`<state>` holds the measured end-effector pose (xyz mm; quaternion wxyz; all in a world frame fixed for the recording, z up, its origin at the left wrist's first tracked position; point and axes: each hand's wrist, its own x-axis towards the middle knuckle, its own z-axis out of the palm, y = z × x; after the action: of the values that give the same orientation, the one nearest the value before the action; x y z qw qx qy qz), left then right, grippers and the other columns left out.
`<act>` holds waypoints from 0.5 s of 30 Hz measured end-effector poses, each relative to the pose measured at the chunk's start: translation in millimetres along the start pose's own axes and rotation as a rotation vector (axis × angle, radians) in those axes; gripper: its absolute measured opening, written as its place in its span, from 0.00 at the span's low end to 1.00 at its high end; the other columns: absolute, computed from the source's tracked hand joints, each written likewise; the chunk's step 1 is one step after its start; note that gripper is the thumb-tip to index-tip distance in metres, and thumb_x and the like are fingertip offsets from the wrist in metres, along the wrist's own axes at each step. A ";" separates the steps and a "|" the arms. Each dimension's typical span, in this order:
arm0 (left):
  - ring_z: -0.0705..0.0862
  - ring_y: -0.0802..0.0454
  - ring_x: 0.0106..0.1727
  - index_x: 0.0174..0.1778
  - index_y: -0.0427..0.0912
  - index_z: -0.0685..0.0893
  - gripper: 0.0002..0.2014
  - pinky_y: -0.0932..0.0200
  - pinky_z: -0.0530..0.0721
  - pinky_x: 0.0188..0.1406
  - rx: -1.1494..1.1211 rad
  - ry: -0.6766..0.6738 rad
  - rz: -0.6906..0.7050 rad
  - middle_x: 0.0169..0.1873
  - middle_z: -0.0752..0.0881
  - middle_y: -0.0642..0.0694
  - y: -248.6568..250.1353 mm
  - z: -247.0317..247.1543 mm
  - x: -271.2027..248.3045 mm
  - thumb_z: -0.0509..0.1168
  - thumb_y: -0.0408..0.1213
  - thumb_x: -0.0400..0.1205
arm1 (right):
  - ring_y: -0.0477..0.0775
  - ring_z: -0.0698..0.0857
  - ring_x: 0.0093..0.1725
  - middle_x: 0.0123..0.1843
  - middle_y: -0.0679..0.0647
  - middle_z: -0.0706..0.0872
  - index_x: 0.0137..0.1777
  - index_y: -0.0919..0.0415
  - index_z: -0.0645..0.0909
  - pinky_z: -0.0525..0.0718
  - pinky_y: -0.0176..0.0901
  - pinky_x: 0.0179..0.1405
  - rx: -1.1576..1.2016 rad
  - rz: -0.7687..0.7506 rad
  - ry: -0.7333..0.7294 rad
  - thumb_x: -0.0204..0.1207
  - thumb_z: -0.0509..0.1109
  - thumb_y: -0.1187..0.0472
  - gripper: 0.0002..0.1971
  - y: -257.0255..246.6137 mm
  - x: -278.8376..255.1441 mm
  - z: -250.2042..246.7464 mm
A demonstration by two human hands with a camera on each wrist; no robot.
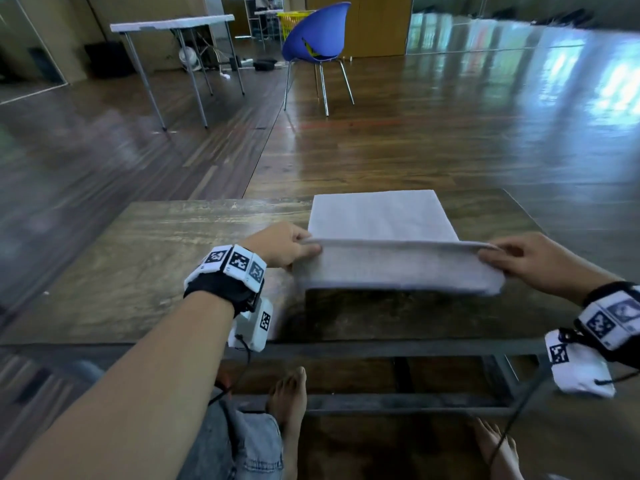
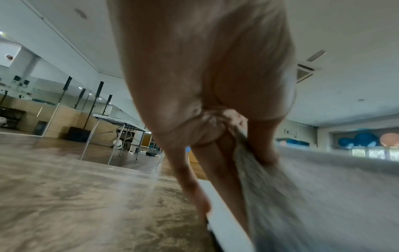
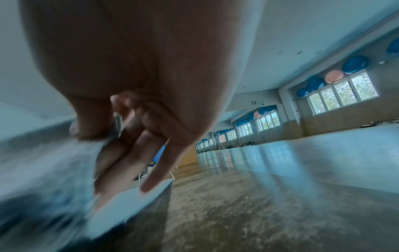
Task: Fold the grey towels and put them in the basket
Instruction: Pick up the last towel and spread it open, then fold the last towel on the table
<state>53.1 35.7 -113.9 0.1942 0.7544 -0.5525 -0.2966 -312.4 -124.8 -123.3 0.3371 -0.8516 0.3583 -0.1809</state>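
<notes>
A grey towel lies on the wooden table, its far half flat and its near part lifted into a fold above the table. My left hand pinches the left end of the raised edge between thumb and fingers. My right hand pinches the right end of that edge. In the left wrist view the grey towel hangs blurred from my left hand. In the right wrist view my right hand pinches the grey towel with the thumb on top. No basket for the towels is clearly in view.
A blue chair stands on the wooden floor beyond the table, with a yellow crate behind it. A white folding table stands at the far left. My bare feet show under the table's near edge.
</notes>
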 end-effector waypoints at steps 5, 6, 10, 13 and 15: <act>0.90 0.43 0.45 0.49 0.39 0.90 0.14 0.51 0.91 0.44 -0.277 -0.499 -0.221 0.46 0.92 0.40 0.4 -0.9 -35.3 0.74 0.44 0.74 | 0.53 0.85 0.26 0.33 0.62 0.90 0.48 0.60 0.93 0.82 0.37 0.24 0.262 0.334 -0.437 0.73 0.73 0.49 0.15 0.5 -30.9 -7.1; 0.90 0.41 0.48 0.50 0.39 0.90 0.15 0.51 0.91 0.46 -0.275 -0.479 -0.206 0.48 0.92 0.38 -1.4 -0.5 -36.7 0.74 0.45 0.74 | 0.55 0.86 0.26 0.34 0.65 0.90 0.48 0.60 0.92 0.83 0.38 0.25 0.234 0.318 -0.429 0.76 0.72 0.49 0.14 1.3 -32.0 -6.9; 0.88 0.41 0.42 0.46 0.37 0.89 0.12 0.48 0.90 0.47 -0.127 -0.034 -0.044 0.43 0.90 0.36 -8.2 6.7 -28.1 0.69 0.43 0.84 | 0.53 0.88 0.27 0.33 0.61 0.90 0.42 0.56 0.89 0.85 0.39 0.29 0.120 0.116 -0.029 0.81 0.70 0.55 0.09 8.6 -25.2 3.6; 0.81 0.48 0.32 0.35 0.33 0.84 0.17 0.53 0.81 0.37 0.013 0.143 0.043 0.30 0.82 0.42 -13.2 16.1 -20.2 0.68 0.43 0.85 | 0.58 0.88 0.37 0.38 0.55 0.92 0.42 0.51 0.90 0.84 0.51 0.42 -0.041 0.019 0.034 0.83 0.70 0.54 0.10 11.0 -17.2 15.5; 0.76 0.51 0.28 0.34 0.32 0.83 0.18 0.61 0.74 0.31 0.042 0.140 0.040 0.28 0.79 0.43 -15.3 24.0 -17.2 0.68 0.43 0.84 | 0.49 0.86 0.34 0.33 0.48 0.89 0.38 0.50 0.88 0.79 0.48 0.40 -0.052 -0.002 -0.025 0.83 0.69 0.55 0.12 11.1 -16.3 25.2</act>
<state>44.5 57.6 -137.3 0.2225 0.7658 -0.5588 -0.2275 -315.0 -107.4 -150.0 0.3191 -0.8627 0.3577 -0.1614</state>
